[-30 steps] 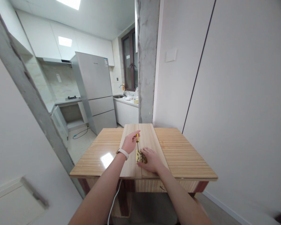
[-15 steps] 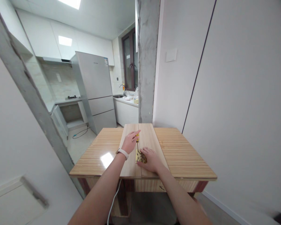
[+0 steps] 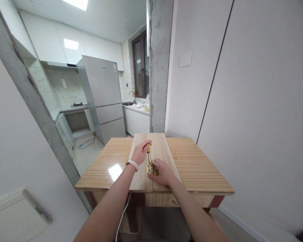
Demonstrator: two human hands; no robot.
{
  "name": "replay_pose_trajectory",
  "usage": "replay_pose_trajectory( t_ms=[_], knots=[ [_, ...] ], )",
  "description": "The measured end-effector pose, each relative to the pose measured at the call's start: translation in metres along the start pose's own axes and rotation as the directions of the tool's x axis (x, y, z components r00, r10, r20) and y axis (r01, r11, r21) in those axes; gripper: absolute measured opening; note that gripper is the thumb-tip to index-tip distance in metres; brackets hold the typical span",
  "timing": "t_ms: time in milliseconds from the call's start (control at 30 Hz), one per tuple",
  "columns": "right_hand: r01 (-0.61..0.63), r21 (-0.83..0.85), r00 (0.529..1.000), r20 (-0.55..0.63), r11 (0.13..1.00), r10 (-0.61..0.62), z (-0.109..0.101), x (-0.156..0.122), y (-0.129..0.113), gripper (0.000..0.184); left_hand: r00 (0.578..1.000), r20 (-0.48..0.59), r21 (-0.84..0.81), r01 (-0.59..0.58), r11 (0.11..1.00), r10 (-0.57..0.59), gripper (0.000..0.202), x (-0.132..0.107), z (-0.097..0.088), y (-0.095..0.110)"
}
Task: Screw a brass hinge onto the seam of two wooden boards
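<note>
Right hand (image 3: 163, 172): thumb and fingers closed on brass hinge (image 3: 149, 168) | hinge: astride seam of pale boards (image 3: 159, 144) atop counter (image 3: 199, 161) | screwdriver (image 3: 148, 150), yellow-black: shaft reaching hinge, handle beyond it | left hand (image 3: 140, 152): loosely curled on handle | refrigerator (image 3: 104, 85), grey: far beyond hinge, leftward

"How are the arms held?"
"The left forearm (image 3: 110, 205) and the right forearm (image 3: 193, 206) are both stretched forward and angled inward."
"And the left hand (image 3: 140, 152)?"
"It is extended farther out, its fingers partly curled."
"The right hand (image 3: 163, 171)?"
"It is placed nearer the body, thumb and fingers parted, its back turned upward."
</note>
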State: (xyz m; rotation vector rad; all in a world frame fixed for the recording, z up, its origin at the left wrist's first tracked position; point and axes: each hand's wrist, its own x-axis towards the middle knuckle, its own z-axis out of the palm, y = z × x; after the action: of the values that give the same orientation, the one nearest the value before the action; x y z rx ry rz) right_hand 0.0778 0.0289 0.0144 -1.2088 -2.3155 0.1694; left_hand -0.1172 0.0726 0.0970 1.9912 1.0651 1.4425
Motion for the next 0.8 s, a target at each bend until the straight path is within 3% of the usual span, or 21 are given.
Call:
replay_pose_trajectory(
  t_ms=[667, 800],
  knots=[
    [0.011, 0.002, 1.0, -0.011, 1.0, -0.011, -0.0013, -0.0011, -0.0003, 0.077, 0.998, -0.069, 0.081, -0.008, 0.997, 0.014, 0.031, -0.0035, -0.0019, 0.0016],
    [0.02, 0.002, 1.0, -0.009, 1.0, -0.02, -0.0017, -0.0012, -0.0006, 0.078, 0.998, -0.044, 0.116, -0.037, 0.993, 0.042, 0.035, -0.0036, -0.0053, 0.0009]
  ],
)
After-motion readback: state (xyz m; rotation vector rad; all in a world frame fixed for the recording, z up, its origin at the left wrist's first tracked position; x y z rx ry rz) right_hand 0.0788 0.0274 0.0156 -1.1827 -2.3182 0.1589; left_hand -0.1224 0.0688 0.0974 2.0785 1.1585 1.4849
